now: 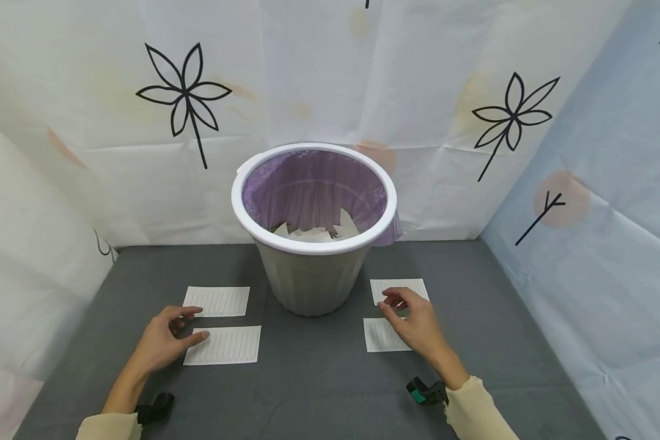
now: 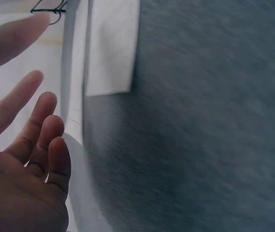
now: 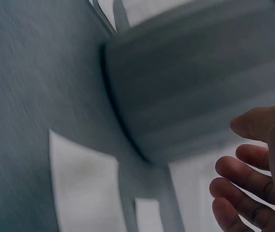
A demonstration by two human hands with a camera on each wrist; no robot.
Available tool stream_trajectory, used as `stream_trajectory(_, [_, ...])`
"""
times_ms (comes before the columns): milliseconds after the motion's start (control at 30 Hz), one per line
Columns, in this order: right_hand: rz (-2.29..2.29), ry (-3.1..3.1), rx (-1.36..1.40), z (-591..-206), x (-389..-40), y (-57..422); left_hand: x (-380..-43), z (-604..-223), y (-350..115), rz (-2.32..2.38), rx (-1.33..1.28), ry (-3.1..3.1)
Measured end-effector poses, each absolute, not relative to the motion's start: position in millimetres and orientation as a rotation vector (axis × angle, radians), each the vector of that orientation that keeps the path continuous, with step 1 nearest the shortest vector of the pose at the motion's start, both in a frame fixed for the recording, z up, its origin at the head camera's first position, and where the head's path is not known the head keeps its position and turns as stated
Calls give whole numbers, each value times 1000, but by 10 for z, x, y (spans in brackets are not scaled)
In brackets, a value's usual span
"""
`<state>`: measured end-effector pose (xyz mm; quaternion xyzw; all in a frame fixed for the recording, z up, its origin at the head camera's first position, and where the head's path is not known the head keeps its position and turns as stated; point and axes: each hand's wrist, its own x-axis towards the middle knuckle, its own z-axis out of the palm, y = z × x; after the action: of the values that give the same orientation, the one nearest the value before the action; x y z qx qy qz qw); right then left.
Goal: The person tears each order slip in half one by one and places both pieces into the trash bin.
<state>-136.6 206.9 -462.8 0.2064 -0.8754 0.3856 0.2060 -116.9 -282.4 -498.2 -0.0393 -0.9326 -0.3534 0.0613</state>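
Observation:
Holding nothing, my left hand (image 1: 159, 343) is over the left edges of two lined paper slips, the farther slip (image 1: 222, 300) and the nearer slip (image 1: 228, 346). Its fingers are apart and loosely bent in the left wrist view. My right hand (image 1: 418, 324) hovers by two more lined slips, a far one (image 1: 409, 286) and a near one (image 1: 378, 337) partly hidden by the hand. No paper sits between the right fingers (image 3: 243, 174), which are relaxed. Between the hands, farther back, stands a white bin (image 1: 313, 275) with a purple liner (image 1: 308, 183).
Torn white paper pieces (image 1: 316, 234) lie inside the bin. The grey tabletop (image 1: 308, 391) ends at a white patterned cloth backdrop (image 1: 308, 73), with cloth walls on the left and right. Black wrist devices are on both wrists.

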Motion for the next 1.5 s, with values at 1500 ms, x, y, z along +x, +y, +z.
stream_trajectory(1500, [1064,-2868,914,-5158,-1123,-111,-1117,-5143,-2976,-1231,-175,-3069])
